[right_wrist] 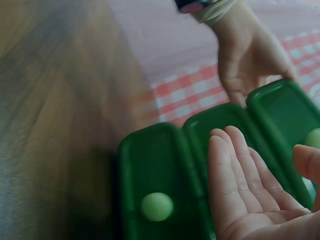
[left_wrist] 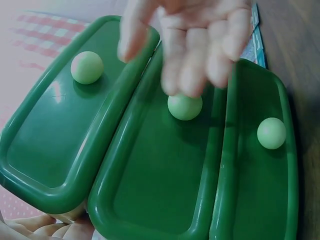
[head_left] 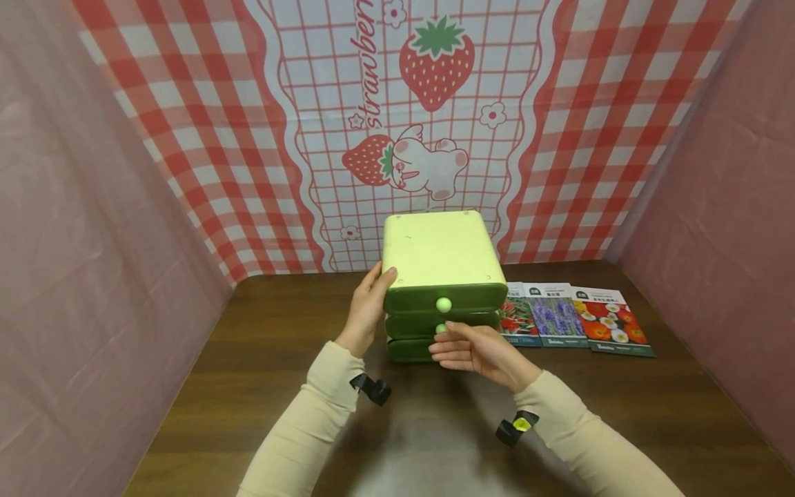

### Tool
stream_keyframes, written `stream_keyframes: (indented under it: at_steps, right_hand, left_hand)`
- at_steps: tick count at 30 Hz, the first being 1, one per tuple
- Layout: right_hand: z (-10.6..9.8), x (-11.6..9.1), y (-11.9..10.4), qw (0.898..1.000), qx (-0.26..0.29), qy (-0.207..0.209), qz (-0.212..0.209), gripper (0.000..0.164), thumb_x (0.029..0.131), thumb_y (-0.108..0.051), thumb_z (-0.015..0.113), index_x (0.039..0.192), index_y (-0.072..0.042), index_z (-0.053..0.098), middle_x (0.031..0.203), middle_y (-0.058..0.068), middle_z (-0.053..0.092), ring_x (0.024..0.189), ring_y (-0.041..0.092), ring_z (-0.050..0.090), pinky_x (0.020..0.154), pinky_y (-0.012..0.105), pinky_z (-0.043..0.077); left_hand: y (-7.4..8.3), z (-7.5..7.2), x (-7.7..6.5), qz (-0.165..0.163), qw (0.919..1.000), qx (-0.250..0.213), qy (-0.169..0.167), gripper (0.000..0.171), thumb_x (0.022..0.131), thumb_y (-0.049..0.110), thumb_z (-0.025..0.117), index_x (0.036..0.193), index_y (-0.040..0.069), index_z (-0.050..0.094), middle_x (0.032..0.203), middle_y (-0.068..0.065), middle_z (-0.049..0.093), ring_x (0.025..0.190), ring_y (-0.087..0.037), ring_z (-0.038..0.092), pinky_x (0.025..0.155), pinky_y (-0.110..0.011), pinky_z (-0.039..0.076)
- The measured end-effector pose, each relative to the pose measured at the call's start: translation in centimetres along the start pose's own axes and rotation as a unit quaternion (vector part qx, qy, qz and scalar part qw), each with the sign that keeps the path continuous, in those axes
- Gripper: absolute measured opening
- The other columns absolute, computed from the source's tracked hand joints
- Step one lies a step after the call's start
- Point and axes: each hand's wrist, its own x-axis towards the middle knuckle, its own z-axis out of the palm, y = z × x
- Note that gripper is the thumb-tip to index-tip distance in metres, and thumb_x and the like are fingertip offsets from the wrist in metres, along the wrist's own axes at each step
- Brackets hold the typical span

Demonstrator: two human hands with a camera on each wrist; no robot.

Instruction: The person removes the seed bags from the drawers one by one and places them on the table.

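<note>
A small drawer cabinet [head_left: 441, 248] with a pale yellow-green top and three dark green drawer fronts stands on the table. Each front has a round light green knob; the top knob [head_left: 444, 304] is free. My left hand [head_left: 368, 307] rests against the cabinet's left side, its thumb at the upper front corner. In front of the middle drawer is my right hand [head_left: 481, 352], palm turned up and fingers stretched out. Its fingers overlap the middle knob [left_wrist: 185, 106] in the left wrist view. Below the hand, the bottom knob [left_wrist: 271, 133] shows uncovered.
To the cabinet's right lie three flower-picture packets: one with red flowers [head_left: 517, 319], one with purple [head_left: 557, 319] and one with orange and white [head_left: 611, 323]. A checked strawberry cloth [head_left: 435, 159] hangs behind the brown table [head_left: 261, 386], with pink cloth at both sides.
</note>
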Motion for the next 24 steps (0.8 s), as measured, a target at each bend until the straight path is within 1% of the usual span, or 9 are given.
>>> stream_keyframes:
  at_steps: [5, 10, 12, 17, 19, 22, 24]
  right_hand:
    - [-0.4, 0.8, 1.2, 1.0, 0.011, 0.006, 0.011, 0.068, 0.103, -0.039, 0.049, 0.138, 0.019, 0.04, 0.101, 0.008, 0.075, 0.094, 0.018, 0.073, 0.087, 0.033, 0.059]
    - [-0.5, 1.4, 1.9, 1.0, 0.003, 0.017, 0.025, 0.073, 0.1, -0.045, 0.052, 0.136, 0.018, 0.044, 0.1, 0.01, 0.075, 0.092, 0.018, 0.073, 0.088, 0.034, 0.059]
    - [-0.5, 1.6, 2.1, 0.999, 0.01, 0.022, 0.033, 0.074, 0.099, -0.047, 0.053, 0.137, 0.016, 0.045, 0.101, 0.01, 0.074, 0.093, 0.019, 0.073, 0.089, 0.035, 0.058]
    - [-0.6, 1.9, 2.4, 0.999, 0.04, 0.016, 0.03, 0.074, 0.1, -0.046, 0.052, 0.142, 0.013, 0.039, 0.112, 0.013, 0.072, 0.1, 0.021, 0.072, 0.096, 0.038, 0.055]
    - [-0.7, 2.1, 2.4, 0.998, 0.051, 0.011, 0.026, 0.074, 0.1, -0.046, 0.051, 0.143, 0.013, 0.036, 0.115, 0.014, 0.071, 0.102, 0.022, 0.071, 0.097, 0.038, 0.054]
    - [-0.6, 2.2, 2.4, 0.997, 0.067, 0.006, 0.023, 0.074, 0.101, -0.045, 0.051, 0.144, 0.013, 0.034, 0.115, 0.014, 0.071, 0.102, 0.021, 0.071, 0.097, 0.037, 0.054]
    - [-0.6, 2.4, 2.3, 0.997, 0.078, 0.007, 0.022, 0.073, 0.101, -0.044, 0.051, 0.144, 0.013, 0.034, 0.112, 0.013, 0.072, 0.101, 0.021, 0.071, 0.096, 0.036, 0.055]
  left_hand:
    - [0.1, 0.0, 0.0, -0.005, 1.0, 0.008, -0.002, 0.079, 0.091, 0.061, 0.057, 0.156, 0.025, 0.029, 0.161, 0.0, 0.027, 0.149, -0.025, 0.025, 0.12, -0.05, 0.026]
    - [0.0, 0.0, 0.0, -0.004, 0.9999, 0.01, 0.0, 0.08, 0.09, 0.062, 0.057, 0.156, 0.025, 0.028, 0.162, 0.0, 0.027, 0.149, -0.026, 0.024, 0.12, -0.051, 0.025]
    - [-0.1, -0.1, 0.0, -0.003, 1.0, 0.009, 0.001, 0.08, 0.09, 0.062, 0.057, 0.156, 0.025, 0.029, 0.162, -0.001, 0.027, 0.149, -0.026, 0.025, 0.12, -0.051, 0.026]
    - [-0.1, -0.1, 0.0, -0.005, 1.0, 0.008, -0.002, 0.079, 0.091, 0.061, 0.057, 0.155, 0.025, 0.029, 0.162, -0.001, 0.027, 0.149, -0.027, 0.025, 0.12, -0.051, 0.026]
    - [-0.1, -0.1, 0.0, -0.007, 0.9999, 0.009, -0.002, 0.078, 0.091, 0.062, 0.057, 0.155, 0.027, 0.029, 0.162, 0.0, 0.027, 0.149, -0.026, 0.025, 0.12, -0.051, 0.026]
    - [-0.1, -0.1, -0.1, -0.007, 0.9999, 0.011, -0.003, 0.079, 0.09, 0.063, 0.056, 0.155, 0.028, 0.029, 0.162, 0.001, 0.026, 0.149, -0.026, 0.024, 0.12, -0.052, 0.025]
    - [-0.1, -0.1, -0.1, -0.006, 0.9999, 0.012, -0.003, 0.079, 0.09, 0.063, 0.056, 0.155, 0.027, 0.029, 0.162, 0.0, 0.025, 0.149, -0.027, 0.024, 0.12, -0.052, 0.025]
